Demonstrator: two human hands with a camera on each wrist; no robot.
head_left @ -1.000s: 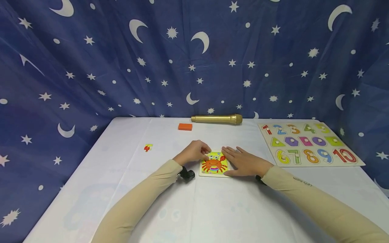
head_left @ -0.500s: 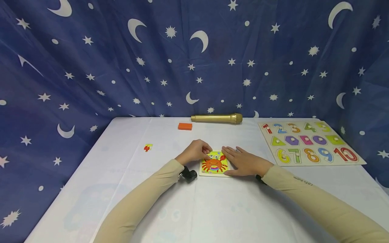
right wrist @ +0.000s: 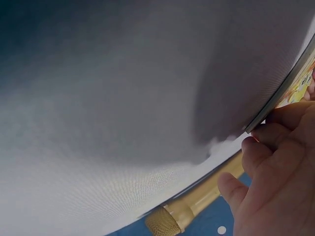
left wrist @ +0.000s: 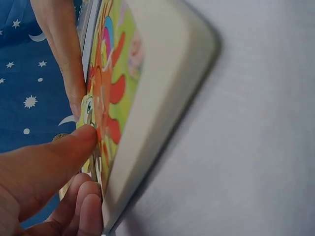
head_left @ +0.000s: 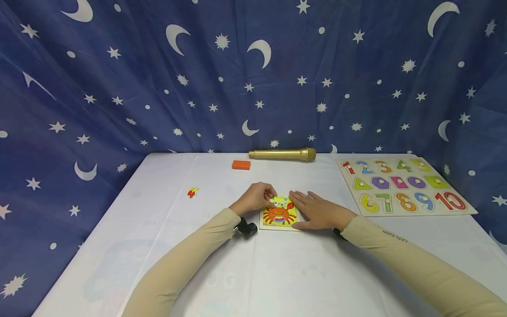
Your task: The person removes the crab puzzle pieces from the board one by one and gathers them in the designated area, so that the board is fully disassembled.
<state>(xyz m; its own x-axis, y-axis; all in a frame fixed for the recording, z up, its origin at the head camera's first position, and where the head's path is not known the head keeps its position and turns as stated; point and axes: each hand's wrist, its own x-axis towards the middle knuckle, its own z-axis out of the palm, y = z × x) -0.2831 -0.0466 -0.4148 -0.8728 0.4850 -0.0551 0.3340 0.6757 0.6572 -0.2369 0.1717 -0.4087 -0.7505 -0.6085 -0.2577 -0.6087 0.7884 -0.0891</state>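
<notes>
A square wooden crab puzzle [head_left: 279, 215] with a yellow background and a pale frame lies on the white table. At its upper left corner my left hand [head_left: 255, 197] pinches a yellow puzzle piece [left wrist: 87, 107] with an eye on it. The left wrist view shows the thumb on this piece, which stands slightly proud of the picture, and bent fingers beneath. My right hand [head_left: 318, 212] rests along the puzzle's right side, fingers extended at the upper corner and thumb near the lower one. In the right wrist view its fingertips [right wrist: 258, 132] touch the frame's edge.
A loose red-and-yellow puzzle piece [head_left: 192, 193] lies to the left. Farther back are an orange block [head_left: 241, 165] and a gold microphone [head_left: 282, 154]. On the right lies a number-and-shape peg board [head_left: 396, 204]. A starry blue curtain [head_left: 222, 105] hangs behind the table.
My left hand has shifted very slightly to the right at the puzzle's corner, still pinching the piece. The right hand and the puzzle stay in place.
</notes>
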